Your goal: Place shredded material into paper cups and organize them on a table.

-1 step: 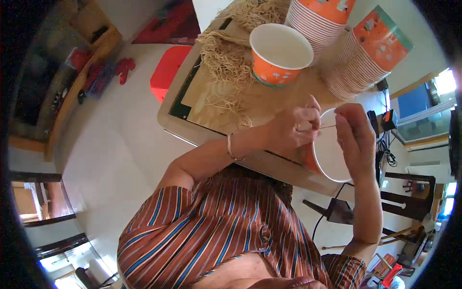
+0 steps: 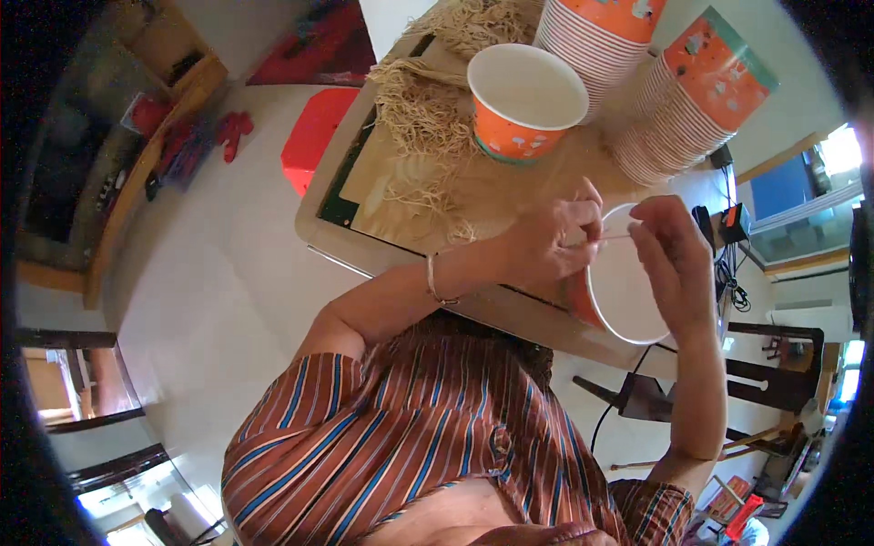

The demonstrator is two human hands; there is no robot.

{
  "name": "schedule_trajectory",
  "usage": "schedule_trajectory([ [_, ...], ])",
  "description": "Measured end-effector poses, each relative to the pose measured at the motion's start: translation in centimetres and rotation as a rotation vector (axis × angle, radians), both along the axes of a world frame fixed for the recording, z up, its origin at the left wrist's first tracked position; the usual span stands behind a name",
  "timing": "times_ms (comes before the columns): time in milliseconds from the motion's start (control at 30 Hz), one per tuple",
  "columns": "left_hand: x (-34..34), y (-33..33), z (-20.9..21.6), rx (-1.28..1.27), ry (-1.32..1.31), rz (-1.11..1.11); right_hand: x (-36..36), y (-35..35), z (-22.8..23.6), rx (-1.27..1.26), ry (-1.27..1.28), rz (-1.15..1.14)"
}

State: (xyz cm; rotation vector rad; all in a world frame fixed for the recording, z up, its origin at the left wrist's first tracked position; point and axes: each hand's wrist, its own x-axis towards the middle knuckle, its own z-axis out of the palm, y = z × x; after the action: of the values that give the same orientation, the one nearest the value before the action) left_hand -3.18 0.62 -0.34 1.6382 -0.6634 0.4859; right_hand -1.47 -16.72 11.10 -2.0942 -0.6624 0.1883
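A short, thin strand (image 2: 616, 238) stretches between my two hands, above the mouth of a white-lined orange paper tub (image 2: 628, 291) at the table's near right edge. One end is pinched in the fingertips of my left hand (image 2: 557, 238). My right hand (image 2: 675, 259), its thumb and fingers pressed together, grips the other end. It covers the right part of the tub's rim. Farther back stands another orange paper tub (image 2: 519, 141), upright and open. Left of it lies a tangled heap of beige strands (image 2: 414, 114), with loose ones scattered toward me.
Two tall stacks of nested orange tubs, one upright (image 2: 596, 55) and one leaning (image 2: 678, 118), stand at the back right. Black cables (image 2: 728, 278) lie by the table's right side. A red stool (image 2: 314, 136) is beyond the table's left edge.
The whole view has shifted very slightly. Both hands keep their pinch on the strand over the tub, nearly in the same place.
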Motion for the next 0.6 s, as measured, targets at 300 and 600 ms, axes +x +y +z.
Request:
schedule_trajectory([
  [300, -0.2, -0.4, 0.2, 0.061, 0.182, 0.162, 4.6, -7.8, 0.9, -0.256, -0.161, -0.115],
  [600, 0.1, -1.2, 0.5, -0.028, 0.412, 0.271, 6.1, -8.2, -5.7, -0.066, 0.395, -0.293],
])
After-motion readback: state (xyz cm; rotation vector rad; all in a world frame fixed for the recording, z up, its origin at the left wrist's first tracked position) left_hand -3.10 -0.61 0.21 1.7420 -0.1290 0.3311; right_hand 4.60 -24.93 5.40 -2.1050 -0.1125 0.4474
